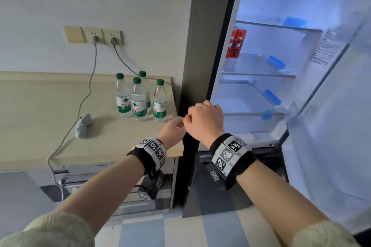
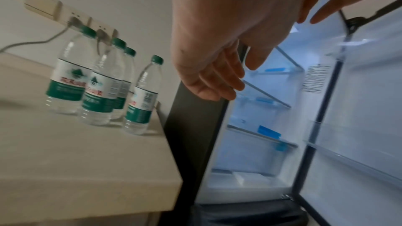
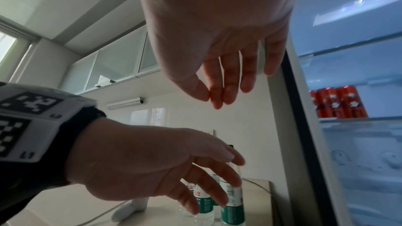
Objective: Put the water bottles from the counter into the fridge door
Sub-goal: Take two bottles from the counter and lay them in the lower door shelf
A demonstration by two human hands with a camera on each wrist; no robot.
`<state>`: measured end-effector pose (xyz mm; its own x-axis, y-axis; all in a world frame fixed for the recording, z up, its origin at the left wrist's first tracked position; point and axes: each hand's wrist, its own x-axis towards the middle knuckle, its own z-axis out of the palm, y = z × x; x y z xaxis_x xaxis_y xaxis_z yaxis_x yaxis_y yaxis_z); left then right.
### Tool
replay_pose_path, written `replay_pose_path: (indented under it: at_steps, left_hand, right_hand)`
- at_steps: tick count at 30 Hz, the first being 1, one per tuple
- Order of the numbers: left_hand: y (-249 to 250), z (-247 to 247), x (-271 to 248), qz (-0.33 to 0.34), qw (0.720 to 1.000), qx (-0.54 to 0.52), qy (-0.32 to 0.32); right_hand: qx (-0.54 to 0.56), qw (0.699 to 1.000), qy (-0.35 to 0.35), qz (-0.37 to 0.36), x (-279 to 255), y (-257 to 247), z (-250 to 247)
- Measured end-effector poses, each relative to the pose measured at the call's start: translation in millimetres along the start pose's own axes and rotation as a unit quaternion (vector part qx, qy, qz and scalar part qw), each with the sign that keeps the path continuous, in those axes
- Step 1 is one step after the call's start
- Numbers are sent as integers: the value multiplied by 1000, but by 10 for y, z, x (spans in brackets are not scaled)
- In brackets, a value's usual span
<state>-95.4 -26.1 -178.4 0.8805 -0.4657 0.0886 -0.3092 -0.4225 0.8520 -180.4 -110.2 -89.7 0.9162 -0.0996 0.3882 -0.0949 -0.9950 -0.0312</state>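
Beige desk (image 1: 60,106) fills the left of the head view, with four bottles (image 1: 138,99) standing upright near its right edge. At right, the fridge (image 1: 261,62) stands open and lit, red cans (image 1: 235,44) on a shelf, its door (image 1: 341,126) swung to the far right. Left hand (image 1: 174,129) and right hand (image 1: 204,120) hover at centre, fingers (image 3: 230,78) loosely extended, holding nothing.

Counter (image 1: 60,106) with four bottles (image 1: 138,99)
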Motion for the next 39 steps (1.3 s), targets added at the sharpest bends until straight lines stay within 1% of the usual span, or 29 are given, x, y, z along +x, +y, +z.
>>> replay_pose_path:
  at_steps: [5, 9, 12, 14, 17, 19, 24, 29, 34, 37, 39]
  left_hand:
    - [-461, -570, 338, -63, 994, -46, 73]
    - [-732, -903, 603, -102, 987, -37, 121]
    - [-891, -1055, 774, -124, 982, -1, 145]
    - [-973, -1122, 900, -139, 979, 14, 146]
    - [-1056, -1162, 1127, -170, 974, 9, 151]
    - [-1101, -1154, 1309, -188, 968, -6, 163]
    - [-1192, -1091, 1695, -219, 955, -20, 198]
    - [-1291, -1129, 1892, -234, 948, -30, 212]
    - [-1383, -1163, 1942, -249, 939, -59, 228]
    - [-1415, -1165, 1947, -269, 941, -58, 196]
    - [-1444, -1160, 1961, -281, 941, -45, 182]
  right_hand:
    - [53, 998, -37, 20, 586, -301, 483]
    - [113, 986, -90, 82, 981, -402, 850]
    - [162, 967, -140, 140, 1210, -396, 1091]
    - [207, 948, -165, 178, 1347, -343, 1255]
    - [280, 914, -194, 220, 1540, -237, 1468]
    - [315, 896, -205, 236, 1671, -157, 1595]
    - [374, 862, -240, 244, 2077, -18, 1936]
    - [431, 819, -302, 227, 2350, 4, 2207]
    - [448, 808, -313, 218, 2393, 67, 2444]
    - [446, 811, -312, 216, 2386, 59, 2538]
    - [445, 816, -298, 218, 2379, 43, 2598]
